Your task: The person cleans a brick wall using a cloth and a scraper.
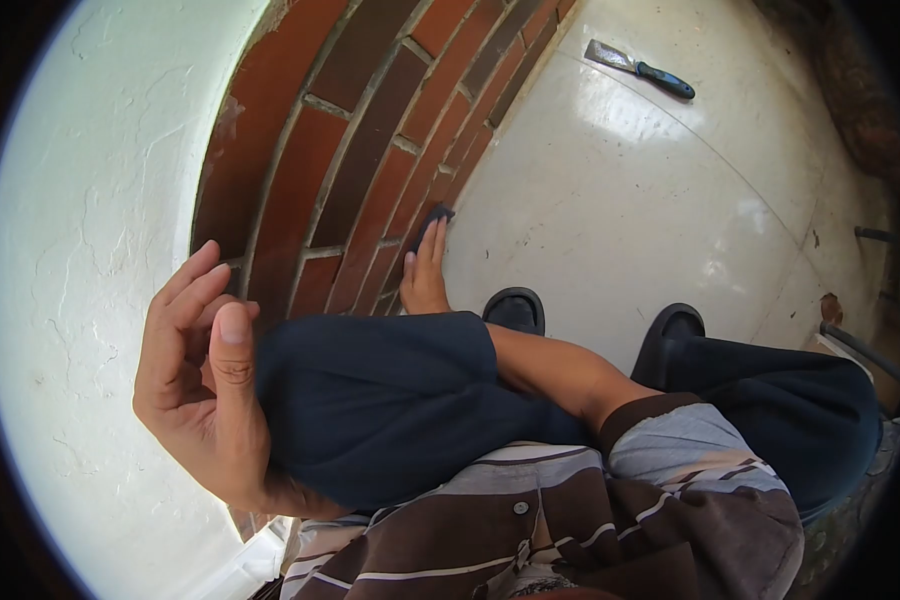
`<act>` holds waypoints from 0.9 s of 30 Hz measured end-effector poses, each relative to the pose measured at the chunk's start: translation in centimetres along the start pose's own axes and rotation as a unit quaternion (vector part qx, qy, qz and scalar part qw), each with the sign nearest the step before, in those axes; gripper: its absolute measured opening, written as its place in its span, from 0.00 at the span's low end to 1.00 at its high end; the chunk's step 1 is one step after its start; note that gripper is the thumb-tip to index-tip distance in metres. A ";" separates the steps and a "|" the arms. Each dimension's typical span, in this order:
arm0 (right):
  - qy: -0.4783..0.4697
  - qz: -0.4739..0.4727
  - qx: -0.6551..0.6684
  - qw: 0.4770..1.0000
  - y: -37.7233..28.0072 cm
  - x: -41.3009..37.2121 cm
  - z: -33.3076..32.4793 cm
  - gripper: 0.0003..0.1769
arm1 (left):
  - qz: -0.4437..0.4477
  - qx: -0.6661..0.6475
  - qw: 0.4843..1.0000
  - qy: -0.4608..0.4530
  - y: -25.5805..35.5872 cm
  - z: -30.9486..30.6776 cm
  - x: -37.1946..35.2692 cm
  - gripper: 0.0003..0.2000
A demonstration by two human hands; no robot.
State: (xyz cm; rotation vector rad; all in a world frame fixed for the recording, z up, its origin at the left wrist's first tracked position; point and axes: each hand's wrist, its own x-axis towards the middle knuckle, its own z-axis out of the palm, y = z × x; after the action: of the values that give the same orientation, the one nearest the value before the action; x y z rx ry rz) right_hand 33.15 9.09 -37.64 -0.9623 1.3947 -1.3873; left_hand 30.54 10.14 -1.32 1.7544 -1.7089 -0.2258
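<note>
My left hand [205,385] is raised in front of the white wall and the brick edge, thumb up and fingers loosely bent. It is open and holds nothing. Across my bent knee reaches my right arm, and my right hand [427,275] is low on the brick wall [305,165], near the floor. Under its fingertips is a small dark pad [433,220], pressed against the bricks. Most of the pad is covered, so its kind cannot be made out.
A putty knife [638,70] with a dark blue handle lies on the pale tile floor [570,220]. The textured white wall [90,250] rises at the left. My dark shoes [515,308] rest on the floor. Dark rods [865,355] stand at the right edge.
</note>
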 end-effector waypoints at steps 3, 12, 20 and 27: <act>0.020 -0.006 0.006 1.000 0.0 0.6 -0.3 0.34 | 0.001 -0.007 1.000 -0.015 0.4 0.1 -0.1 0.12; 0.036 -0.098 -0.059 0.993 0.2 19.6 -8.8 0.40 | -0.057 -0.029 0.998 0.001 0.0 -0.8 -0.8 0.13; -0.137 0.229 -0.050 0.963 -1.1 -0.8 0.6 0.44 | -0.005 0.000 0.998 -0.056 0.8 0.1 -0.2 0.14; -0.287 0.444 0.163 0.833 -2.9 9.3 -6.0 0.13 | 0.017 0.034 0.998 -0.045 0.9 0.4 -0.3 0.16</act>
State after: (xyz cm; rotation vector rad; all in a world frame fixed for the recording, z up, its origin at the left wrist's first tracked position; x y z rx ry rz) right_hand 24.58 1.69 -35.76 -0.3377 0.8846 -0.5161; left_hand 29.56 10.34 -1.26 1.7871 -1.8293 -0.2370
